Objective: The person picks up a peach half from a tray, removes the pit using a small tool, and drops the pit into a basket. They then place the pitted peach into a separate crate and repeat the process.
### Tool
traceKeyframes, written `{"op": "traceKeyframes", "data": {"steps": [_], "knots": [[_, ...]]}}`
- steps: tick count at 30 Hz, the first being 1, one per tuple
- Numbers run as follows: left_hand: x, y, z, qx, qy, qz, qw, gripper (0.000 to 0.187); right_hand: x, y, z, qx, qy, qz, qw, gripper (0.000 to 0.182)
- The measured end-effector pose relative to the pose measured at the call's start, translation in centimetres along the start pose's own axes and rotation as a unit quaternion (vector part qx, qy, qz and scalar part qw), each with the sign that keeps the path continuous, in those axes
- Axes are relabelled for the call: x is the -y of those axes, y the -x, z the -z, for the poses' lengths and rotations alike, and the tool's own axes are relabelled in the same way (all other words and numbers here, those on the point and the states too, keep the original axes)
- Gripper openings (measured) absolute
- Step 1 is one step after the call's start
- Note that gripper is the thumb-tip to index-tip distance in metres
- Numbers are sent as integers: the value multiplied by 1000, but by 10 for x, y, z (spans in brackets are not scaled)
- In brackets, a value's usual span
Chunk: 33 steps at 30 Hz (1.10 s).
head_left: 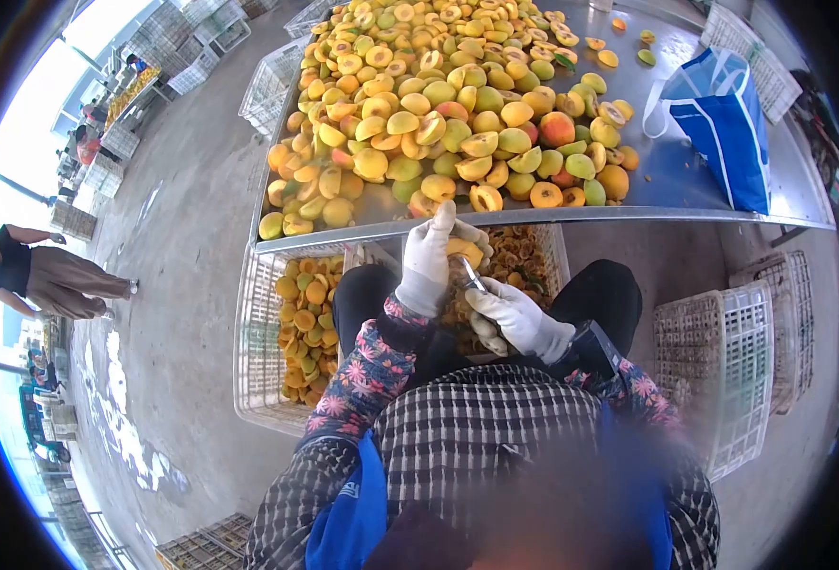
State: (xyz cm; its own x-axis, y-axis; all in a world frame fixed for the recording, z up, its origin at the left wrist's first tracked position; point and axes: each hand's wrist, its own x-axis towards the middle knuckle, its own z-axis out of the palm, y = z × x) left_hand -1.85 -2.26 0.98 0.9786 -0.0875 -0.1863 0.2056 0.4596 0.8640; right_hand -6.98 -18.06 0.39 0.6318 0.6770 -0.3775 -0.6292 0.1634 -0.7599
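Note:
My left hand (429,255), in a white glove, is closed around a yellow peach half (464,252) just below the metal table's front edge. In my right hand (519,318), also gloved, is a small metal knife (475,275), its blade at the lower side of the peach half. A large heap of whole and halved peaches (438,95) covers the left and middle of the metal table (667,204). Under my hands stands a crate with brown-orange pieces (524,249), partly hidden by my hands and legs.
A white crate of peach halves (307,318) stands left of my legs. A blue and white bag (724,133) rests on the table's right side. Empty crates (719,370) are on the floor at the right. Far left, a person (44,271) is on the concrete floor.

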Motion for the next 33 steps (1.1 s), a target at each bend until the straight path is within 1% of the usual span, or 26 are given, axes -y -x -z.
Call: {"op": "traceKeyframes", "data": {"steps": [1,2,4,5,6,8,9,10,11,14,17,20,23,24,26,27,30,32,33], "knots": [[-1,2,-2,-8,8,2,1000,53,-2,-1,1,9,-20,-1,1000,29],[-1,3,-3,-16,17,3,1000,53,-4,-1,2,14,0,14,1000,29],[-2,3,-1,17,-3,24,1000,52,-10,-5,4,24,38,44,998,28],[-3,3,1,34,-13,34,999,52,-19,-12,11,-6,164,149,975,29],[-3,3,3,44,-26,46,998,51,-21,-20,11,-35,284,249,925,31],[-5,4,5,64,-53,70,994,51,-21,-12,12,-31,315,215,924,29],[-6,4,5,65,-53,65,994,51,-12,-4,5,-20,222,142,964,28],[-5,5,6,67,-52,60,995,51,-6,1,-1,-9,125,67,990,27],[-5,5,7,68,-51,56,995,51,-4,3,-3,3,27,-9,1000,27],[2,5,10,60,-69,-37,995,51,-7,6,-3,55,-116,-20,991,25],[5,8,-2,-40,36,-44,998,52,-11,2,-7,22,-99,-5,995,26],[5,7,-10,-120,93,14,988,52,-9,0,-12,-42,54,26,997,26],[13,6,3,-21,16,-32,999,53,-7,2,2,50,-127,-39,990,23],[17,4,8,-7,-13,-28,999,53,-3,5,0,29,-107,-57,992,22],[22,1,16,18,-71,-22,997,53,-5,5,-4,-1,-33,-46,998,23],[21,2,14,22,-45,-4,999,54,-5,5,-6,-16,4,-39,999,24],[16,6,9,31,20,39,999,55,-7,7,-8,-12,-6,-37,999,25],[15,7,8,32,48,51,997,55,-10,9,0,44,-124,-52,990,25],[16,5,9,28,29,30,999,54,-11,7,3,73,-182,-58,979,25]]}}
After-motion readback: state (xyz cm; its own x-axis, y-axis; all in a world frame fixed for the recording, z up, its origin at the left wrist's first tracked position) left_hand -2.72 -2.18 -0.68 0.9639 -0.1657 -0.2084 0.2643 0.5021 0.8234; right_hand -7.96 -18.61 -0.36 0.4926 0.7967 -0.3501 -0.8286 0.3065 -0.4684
